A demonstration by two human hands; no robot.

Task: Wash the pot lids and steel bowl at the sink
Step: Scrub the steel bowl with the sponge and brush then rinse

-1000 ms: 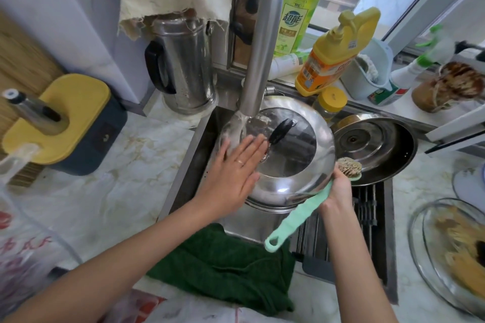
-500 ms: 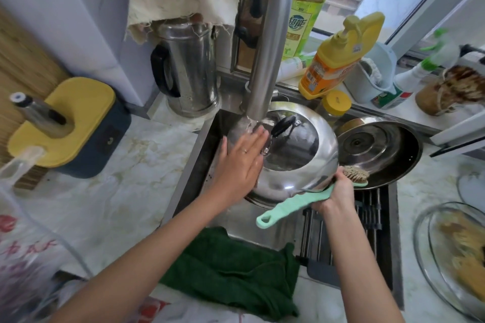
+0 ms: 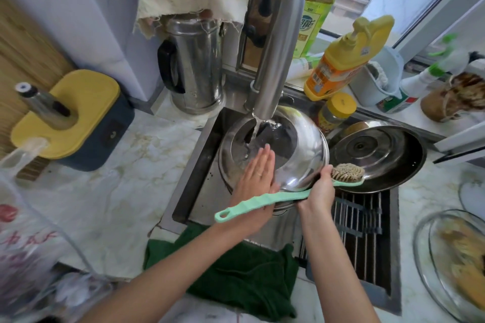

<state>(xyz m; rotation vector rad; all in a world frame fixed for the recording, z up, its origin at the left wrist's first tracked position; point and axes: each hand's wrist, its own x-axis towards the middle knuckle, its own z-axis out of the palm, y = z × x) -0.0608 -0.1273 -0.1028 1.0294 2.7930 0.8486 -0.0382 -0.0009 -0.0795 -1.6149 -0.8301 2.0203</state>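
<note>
While water ran from the tap [image 3: 278, 47] onto the pot lid [image 3: 296, 160], the left hand [image 3: 258, 178] lay flat on the lid's domed steel face. Its fingers [image 3: 265, 162] were straight and close together, pressing the metal and gripping nothing; a ring showed on one of them. The stream [image 3: 256, 126] struck the lid just beyond those fingertips. The lid stood tilted over the sink [image 3: 199, 165], its dark glass centre turned up toward the spout.

The right hand [image 3: 319, 191] held the brush [image 3: 262, 202], its fingers [image 3: 324, 173] curled round the pale green handle close behind the bristles. The bristled head stuck out to the right of those fingers, and the long handle ran leftward from them, crossing over the left wrist. The right thumb sat at the lid's lower rim, though whether it held that rim could not be told.

Just to the right of the right fingers a second round steel piece [image 3: 375, 155] rested across the sink's far corner; whether lid or bowl was not plain. Below those fingers lay a drain rack [image 3: 362, 231]. Nearer the body than both hands, a dark green cloth [image 3: 236, 275] hung over the sink's front edge. Beyond the left fingers, on the marble bench [image 3: 118, 191], stood a steel kettle [image 3: 194, 65], and beyond the right fingers a yellow detergent bottle [image 3: 341, 60].
</note>
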